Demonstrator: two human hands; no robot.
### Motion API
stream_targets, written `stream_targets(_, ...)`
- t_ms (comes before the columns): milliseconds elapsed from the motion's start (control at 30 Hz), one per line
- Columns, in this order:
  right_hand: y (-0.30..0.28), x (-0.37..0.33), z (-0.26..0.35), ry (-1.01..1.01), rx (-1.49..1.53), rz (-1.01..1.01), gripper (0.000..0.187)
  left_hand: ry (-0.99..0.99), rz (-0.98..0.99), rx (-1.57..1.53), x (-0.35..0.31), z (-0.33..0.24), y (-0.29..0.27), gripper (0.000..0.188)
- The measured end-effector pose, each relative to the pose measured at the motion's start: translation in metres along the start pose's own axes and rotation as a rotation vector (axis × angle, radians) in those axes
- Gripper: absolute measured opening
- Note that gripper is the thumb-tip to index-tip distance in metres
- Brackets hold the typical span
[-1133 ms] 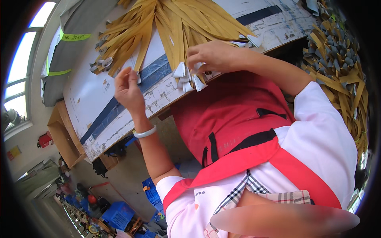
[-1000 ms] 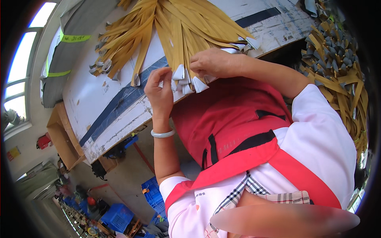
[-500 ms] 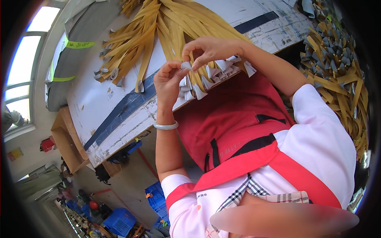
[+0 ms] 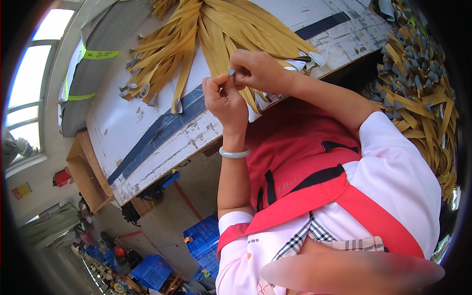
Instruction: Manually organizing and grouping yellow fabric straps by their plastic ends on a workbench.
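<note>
Both hands meet at the table's front edge over a bunch of long mustard-yellow fabric strips (image 4: 211, 46). My left hand (image 4: 226, 101) is closed, its thumb and forefinger pinching at a small grey end tab (image 4: 231, 72). From the right, my right hand (image 4: 258, 70) has its fingers curled and pinched against the same tab. The strip that belongs to this tab is mostly hidden by the hands. Several white end tabs (image 4: 295, 64) stick out under and beyond my right hand. Another fan of strips with grey ends (image 4: 152, 66) lies to the left.
Dark blue bands (image 4: 160, 130) lie across the worn white table (image 4: 115, 128). A large heap of grey-tipped yellow strips (image 4: 418, 88) rises at the right. A cardboard box (image 4: 88, 169) stands beyond the table's left end, with blue crates (image 4: 204, 241) on the floor below.
My left hand has moved right and slightly up, closer to my right hand. A grey tab now shows between the fingers instead of a whitish one. My right hand has curled further and covers more white tabs.
</note>
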State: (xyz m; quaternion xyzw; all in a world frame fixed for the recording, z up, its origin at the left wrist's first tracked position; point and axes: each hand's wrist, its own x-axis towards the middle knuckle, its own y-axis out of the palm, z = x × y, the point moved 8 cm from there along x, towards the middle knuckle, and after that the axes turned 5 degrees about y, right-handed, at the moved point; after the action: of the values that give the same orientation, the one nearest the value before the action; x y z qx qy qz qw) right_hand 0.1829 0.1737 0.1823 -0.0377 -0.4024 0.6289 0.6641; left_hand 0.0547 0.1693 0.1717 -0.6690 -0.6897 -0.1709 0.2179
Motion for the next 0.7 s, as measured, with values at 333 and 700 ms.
stream_targets(333,0.004,-0.014,-0.023,0.437,0.738,0.315,0.015,-0.168,0.238,-0.234,0.002,0.018,-0.02,0.008)
stream_targets(700,-0.025,-0.024,-0.056,0.589,0.714,0.152,0.019,-0.056,0.15,-0.196,0.031,-0.006,-0.011,0.008)
